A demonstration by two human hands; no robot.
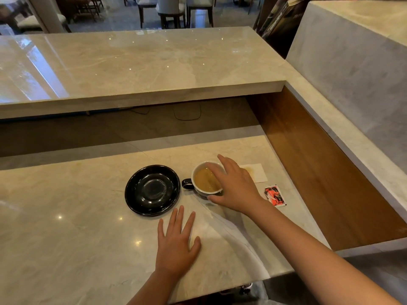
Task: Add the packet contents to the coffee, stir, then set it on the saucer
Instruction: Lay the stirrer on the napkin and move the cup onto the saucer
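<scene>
On the marble bench (66, 216), going from left to right, the black saucer (152, 190) comes first; it sits flat and bare, its glossy well facing up. Just nearer the person, the left hand (176, 243) rests palm down on the stone, fingers spread apart and holding nothing, their tips pointing toward the saucer's near rim. Just beside the saucer to the right stands the cup (206, 180), upright on the bench and not on the saucer, white inside and dark outside, filled with light brown coffee. Its dark handle (187, 183) points left, toward the saucer. The right hand (233, 186) reaches over the cup from the right: the fingers curve over the far rim and the thumb presses at the near side, so the grip closes around the cup's body with the handle left free on the opposite side. Behind the hand lies a pale napkin (257, 172) with a brown stain. Farthest right, a red, black and white packet (274, 195) lies flat, its long axis running roughly toward and away from the person.
</scene>
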